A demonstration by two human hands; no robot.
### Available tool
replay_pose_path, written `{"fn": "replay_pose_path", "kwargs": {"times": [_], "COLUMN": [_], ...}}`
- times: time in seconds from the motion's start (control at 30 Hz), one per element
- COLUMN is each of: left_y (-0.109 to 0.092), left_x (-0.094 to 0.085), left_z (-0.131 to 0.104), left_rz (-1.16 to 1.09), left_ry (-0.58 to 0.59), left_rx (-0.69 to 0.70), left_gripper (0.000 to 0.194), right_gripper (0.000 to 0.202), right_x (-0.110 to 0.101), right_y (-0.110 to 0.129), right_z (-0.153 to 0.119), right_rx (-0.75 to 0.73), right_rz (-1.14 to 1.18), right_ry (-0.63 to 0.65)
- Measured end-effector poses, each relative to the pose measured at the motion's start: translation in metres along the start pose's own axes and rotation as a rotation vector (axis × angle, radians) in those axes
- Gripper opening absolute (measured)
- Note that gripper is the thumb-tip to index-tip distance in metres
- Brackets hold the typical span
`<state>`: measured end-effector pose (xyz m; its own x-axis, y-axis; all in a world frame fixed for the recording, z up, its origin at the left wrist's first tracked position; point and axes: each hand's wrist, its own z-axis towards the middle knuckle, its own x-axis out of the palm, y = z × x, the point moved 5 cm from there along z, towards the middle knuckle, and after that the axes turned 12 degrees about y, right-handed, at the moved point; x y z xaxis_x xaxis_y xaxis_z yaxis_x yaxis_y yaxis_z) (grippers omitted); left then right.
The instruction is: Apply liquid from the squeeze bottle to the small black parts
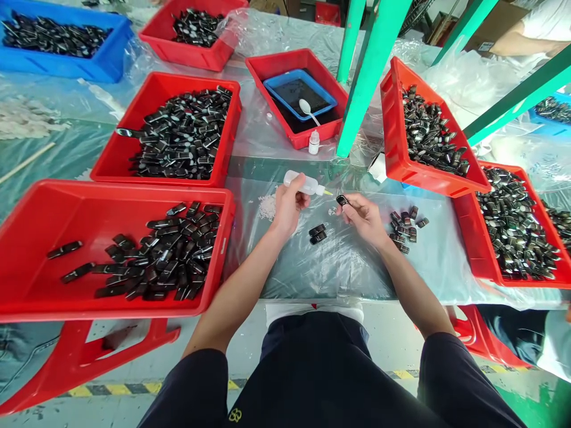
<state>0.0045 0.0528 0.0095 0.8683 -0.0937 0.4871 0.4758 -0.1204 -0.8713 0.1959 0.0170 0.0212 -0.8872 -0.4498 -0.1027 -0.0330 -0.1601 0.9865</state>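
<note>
Bright, even light — glare streaks on plastic sheet [330, 267], small glints on black parts [178, 137]; wide-angle stretch at edges — hands [289, 205] fairly sharp.

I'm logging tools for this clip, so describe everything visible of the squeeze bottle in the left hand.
The squeeze bottle is a small, whitish, translucent cylinder, apparently plastic, with a narrower white neck and a thin yellowish tip. The left hand grips it around the middle, covering part of the body. It lies nearly level, its tip sloping slightly down toward the glossy black piece in the right hand, with a small gap between. Its contents can't be made out.
</note>
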Motion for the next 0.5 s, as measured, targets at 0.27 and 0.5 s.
{"fn": "replay_pose_path", "kwargs": {"times": [0.27, 0.5], "left_y": [-0.0022, -0.0060], "left_x": [0.0011, 0.0038], "left_z": [-0.0011, -0.0038], "left_rz": [0.105, 0.193], "left_ry": [0.021, 0.073], "left_rx": [0.037, 0.070], "left_gripper": [0.045, 0.044], "right_gripper": [0.054, 0.052], "right_x": [-0.0006, -0.0019], "right_y": [-0.0010, -0.0011], "right_z": [-0.0016, -0.0033], "right_rx": [0.043, 0.026], "right_rz": [-0.035, -0.087], "right_ry": [-0.008, -0.022]}}
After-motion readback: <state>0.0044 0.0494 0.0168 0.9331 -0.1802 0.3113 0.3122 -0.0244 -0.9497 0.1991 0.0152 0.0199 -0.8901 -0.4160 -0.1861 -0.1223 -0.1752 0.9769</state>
